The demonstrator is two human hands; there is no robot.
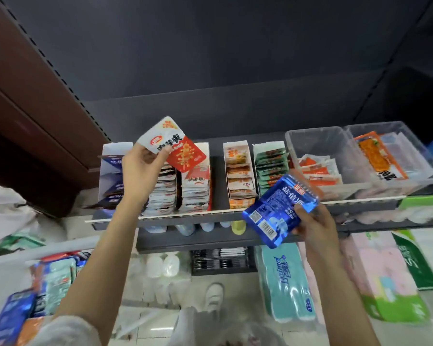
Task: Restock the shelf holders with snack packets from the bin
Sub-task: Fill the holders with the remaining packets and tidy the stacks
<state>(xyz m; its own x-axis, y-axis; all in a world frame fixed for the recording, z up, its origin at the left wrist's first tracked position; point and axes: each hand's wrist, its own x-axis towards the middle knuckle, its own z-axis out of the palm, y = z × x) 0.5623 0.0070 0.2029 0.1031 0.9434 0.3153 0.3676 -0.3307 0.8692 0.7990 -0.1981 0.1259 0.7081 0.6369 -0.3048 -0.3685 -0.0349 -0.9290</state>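
Glossy foil blue packet (pixel 280 208), clear plastic tubs (pixel 317 146), white cardboard holders (pixel 115 148), matt dark metal shelf (pixel 210 238).

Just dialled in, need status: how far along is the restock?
Mid-job. Several cardboard holders on the shelf already stand full. The left hand holds a white-and-red packet above them; the right hand grips a blue packet. Still left: more packets in the bin at lower left.
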